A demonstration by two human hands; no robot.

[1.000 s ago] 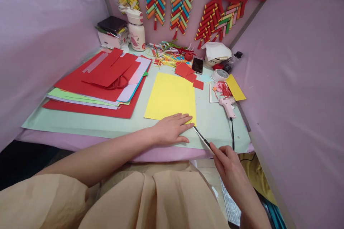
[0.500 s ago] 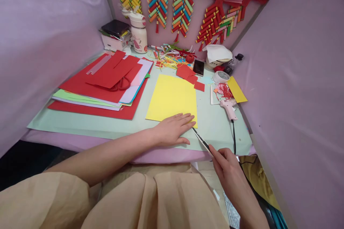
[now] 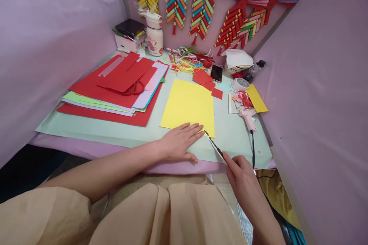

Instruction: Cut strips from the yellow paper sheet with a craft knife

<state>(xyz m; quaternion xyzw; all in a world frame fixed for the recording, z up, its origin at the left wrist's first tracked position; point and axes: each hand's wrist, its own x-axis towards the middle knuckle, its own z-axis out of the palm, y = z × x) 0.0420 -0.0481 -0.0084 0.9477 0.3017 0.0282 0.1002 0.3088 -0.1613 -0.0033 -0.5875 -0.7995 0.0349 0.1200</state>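
A yellow sheet of paper (image 3: 188,101) lies on the pale green tabletop in front of me. My left hand (image 3: 179,141) rests flat with fingers stretched, their tips over the sheet's lower edge and the palm on the table. To its right, my right hand (image 3: 240,170) is closed around a slim craft knife (image 3: 216,149) with a metal blade and a black and white body. The blade's tip meets the sheet near its lower right corner, close beside my left fingertips. The far end of the knife is hidden in my right hand.
Red, green and lilac paper sheets (image 3: 100,88) are stacked on the left. A pink glue gun (image 3: 247,119), a tape roll (image 3: 240,84) and a yellow strip (image 3: 258,98) lie right. Behind are a phone (image 3: 216,73), paper scraps (image 3: 186,65) and a white bottle (image 3: 154,34).
My left hand has slid a little left along the sheet's lower edge. The knife tip has moved up onto the sheet near its corner. The whole view has shifted slightly.
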